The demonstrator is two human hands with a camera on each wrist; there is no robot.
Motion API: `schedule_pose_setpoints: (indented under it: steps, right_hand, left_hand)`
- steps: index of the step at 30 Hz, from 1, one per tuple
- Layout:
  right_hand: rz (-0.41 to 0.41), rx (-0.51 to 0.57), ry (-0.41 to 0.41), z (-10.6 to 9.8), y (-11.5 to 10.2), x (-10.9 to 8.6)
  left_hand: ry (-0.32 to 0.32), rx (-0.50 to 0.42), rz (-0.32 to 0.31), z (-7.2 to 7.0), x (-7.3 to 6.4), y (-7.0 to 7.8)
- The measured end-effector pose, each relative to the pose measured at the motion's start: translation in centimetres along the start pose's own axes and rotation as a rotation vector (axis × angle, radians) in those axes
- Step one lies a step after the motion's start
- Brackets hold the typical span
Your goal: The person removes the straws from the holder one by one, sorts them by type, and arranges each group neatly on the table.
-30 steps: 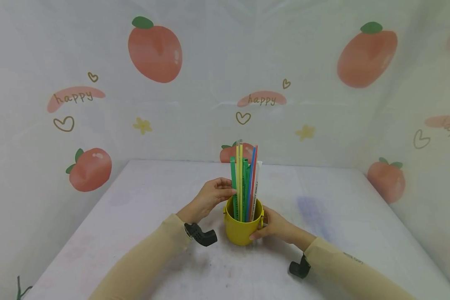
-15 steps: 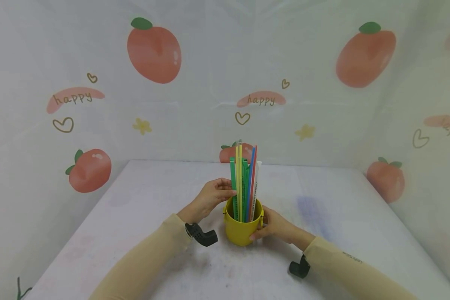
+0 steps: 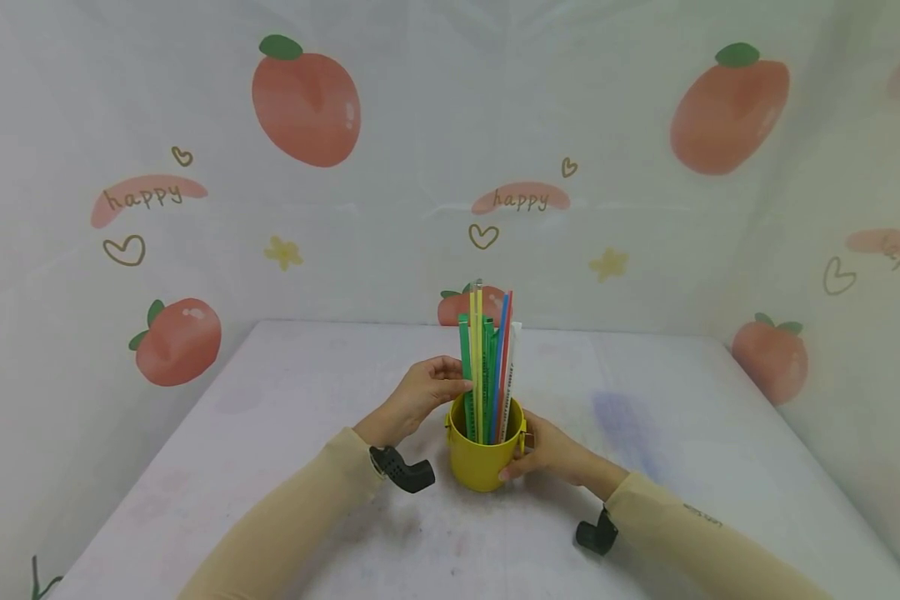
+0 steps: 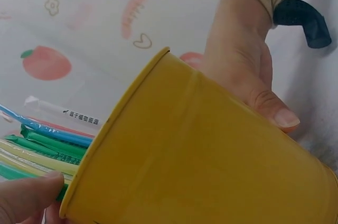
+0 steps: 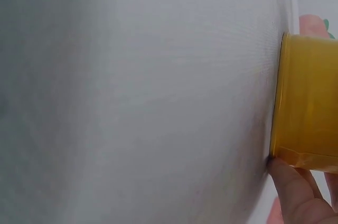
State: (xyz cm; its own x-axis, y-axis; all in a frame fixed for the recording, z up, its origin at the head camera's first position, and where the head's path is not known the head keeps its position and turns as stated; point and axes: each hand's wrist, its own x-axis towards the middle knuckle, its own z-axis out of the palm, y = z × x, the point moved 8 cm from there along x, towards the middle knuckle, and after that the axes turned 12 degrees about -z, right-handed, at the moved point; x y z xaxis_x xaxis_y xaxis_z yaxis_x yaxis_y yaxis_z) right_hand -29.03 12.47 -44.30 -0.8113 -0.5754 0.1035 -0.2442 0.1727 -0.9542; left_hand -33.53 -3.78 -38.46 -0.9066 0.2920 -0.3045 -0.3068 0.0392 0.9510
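Observation:
A small yellow bucket stands upright on the table with several wrapped drinking straws in it. They are green, yellow, blue, red and white, and rise well above the rim. My left hand pinches straws on the left side just above the rim, its thumb over the green and yellow ones; its other fingers are mostly hidden. My right hand grips the bucket low on its right side, thumb in front and fingers behind. In the right wrist view, fingertips touch the yellow bucket near its base.
The bucket stands near the middle of a white table covered with a faintly stained cloth. A printed backdrop rises behind and at the sides. Black wrist cameras stick out from both sleeves.
Both hands keep their places on the straws and the bucket. The whole head view has shifted very slightly.

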Motion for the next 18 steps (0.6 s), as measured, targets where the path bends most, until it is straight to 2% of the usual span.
schedule_pose_setpoints:
  steps: [11, 18]
  right_hand:
    - [0.030, 0.010, 0.014, -0.1, 0.3, 0.0]
    - [0.030, 0.014, 0.019, -0.1, 0.3, -0.1]
  left_hand:
    - [0.045, -0.034, 0.020, -0.9, -0.6, 1.4]
    - [0.034, -0.099, 0.042, -1.3, -1.2, 2.8]
